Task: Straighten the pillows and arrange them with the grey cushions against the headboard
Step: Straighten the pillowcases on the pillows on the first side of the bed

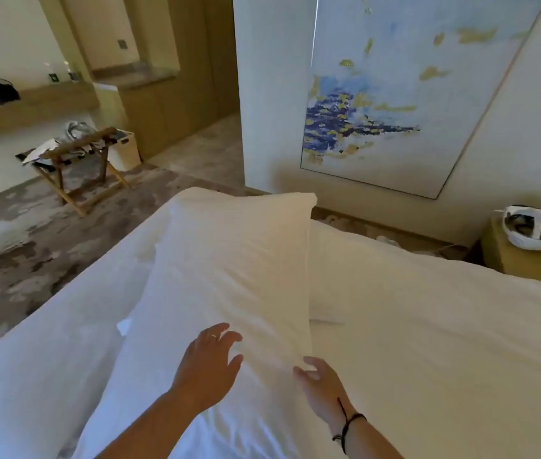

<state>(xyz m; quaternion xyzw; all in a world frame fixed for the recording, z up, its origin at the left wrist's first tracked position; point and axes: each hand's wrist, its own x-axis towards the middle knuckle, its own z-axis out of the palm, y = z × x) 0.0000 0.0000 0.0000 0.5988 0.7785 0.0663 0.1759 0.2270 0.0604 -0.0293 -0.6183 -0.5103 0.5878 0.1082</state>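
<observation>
Straightening step: left hand (209, 356) lay open on the pillow (229, 276); right hand (320, 382) pinched its near edge; next, probably carrying it headboard-ward.

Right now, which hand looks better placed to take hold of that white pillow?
Probably the right hand: its fingers already curl at the white pillow near its lower corner. The left hand hovers open and spread over the pillow's face.

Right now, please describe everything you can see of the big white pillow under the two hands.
The pillow is long, plump and rectangular, in a plain white, cotton-looking case with soft creases. It lies lengthwise on the white bed, its far end raised. The left hand rests flat on top near the close end; the right hand pinches its right edge. A second white pillow lies against its right side.
</observation>
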